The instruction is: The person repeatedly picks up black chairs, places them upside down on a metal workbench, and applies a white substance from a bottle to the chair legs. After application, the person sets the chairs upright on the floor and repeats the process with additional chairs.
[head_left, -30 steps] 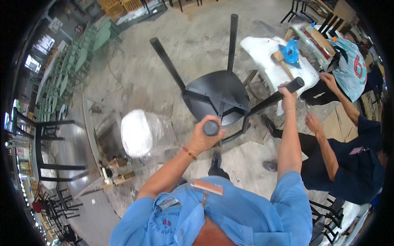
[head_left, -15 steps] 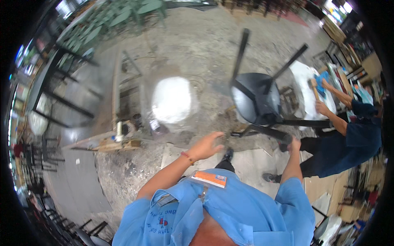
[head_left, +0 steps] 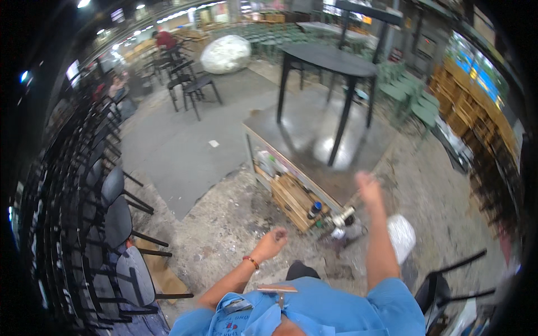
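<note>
Currently | left hand (head_left: pixel 270 244) half-curled, seemingly empty, short of the metal-topped platform (head_left: pixel 274 133) | right hand (head_left: pixel 369 189) blurred, seemingly empty, finger spread untellable, by platform's near-right corner | black chair (head_left: pixel 330 59) upright on platform, seat, back, legs joined; no hand on it | second chair (head_left: pixel 437 292) right of platform, apparently upturned, unhandled

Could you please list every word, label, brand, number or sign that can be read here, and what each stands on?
Blue shirt: partial lettering near a small red emblem; I won't copy printed words out.
Badge: tilted nearly edge-on, nothing readable.
Dark bottle with a blue top: too small and blurred for any label to be read.
Black chair: no lettering visible.
</note>
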Tool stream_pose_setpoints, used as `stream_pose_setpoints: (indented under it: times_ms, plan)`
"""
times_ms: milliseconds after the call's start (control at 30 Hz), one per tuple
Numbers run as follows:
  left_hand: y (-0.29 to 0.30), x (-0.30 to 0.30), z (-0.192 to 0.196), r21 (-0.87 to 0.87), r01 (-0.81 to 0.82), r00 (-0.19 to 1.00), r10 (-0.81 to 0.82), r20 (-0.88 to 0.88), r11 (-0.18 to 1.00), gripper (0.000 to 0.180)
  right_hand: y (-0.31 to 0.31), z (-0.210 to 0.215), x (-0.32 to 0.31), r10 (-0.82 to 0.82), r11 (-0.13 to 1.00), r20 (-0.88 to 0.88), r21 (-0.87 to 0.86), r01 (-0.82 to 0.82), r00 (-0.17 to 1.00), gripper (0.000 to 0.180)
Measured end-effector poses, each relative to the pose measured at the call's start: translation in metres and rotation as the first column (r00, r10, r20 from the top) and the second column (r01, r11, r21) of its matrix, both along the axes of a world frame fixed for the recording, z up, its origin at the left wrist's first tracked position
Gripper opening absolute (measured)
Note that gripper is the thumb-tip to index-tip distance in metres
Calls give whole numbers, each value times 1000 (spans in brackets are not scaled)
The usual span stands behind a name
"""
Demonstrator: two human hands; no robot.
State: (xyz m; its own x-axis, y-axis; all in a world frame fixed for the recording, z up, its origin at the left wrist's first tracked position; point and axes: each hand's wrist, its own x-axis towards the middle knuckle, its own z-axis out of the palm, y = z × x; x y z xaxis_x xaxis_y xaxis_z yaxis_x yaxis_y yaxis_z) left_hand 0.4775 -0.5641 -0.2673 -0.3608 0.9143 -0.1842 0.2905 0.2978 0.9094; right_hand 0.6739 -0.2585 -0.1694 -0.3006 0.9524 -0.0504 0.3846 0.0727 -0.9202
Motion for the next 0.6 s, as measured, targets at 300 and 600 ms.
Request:
stream_pose_setpoints:
  times_ms: [300, 600]
  plan:
    - [166, -198, 106, 50, 353, 898, -324, -298, 934, 44, 231, 186, -177, -309, 838, -623, 178, 515, 718, 72]
    - [510, -358, 275, 435, -59, 963, 166, -212, 899, 70, 254, 148, -209, -494, 646, -746, 28, 763, 446, 34]
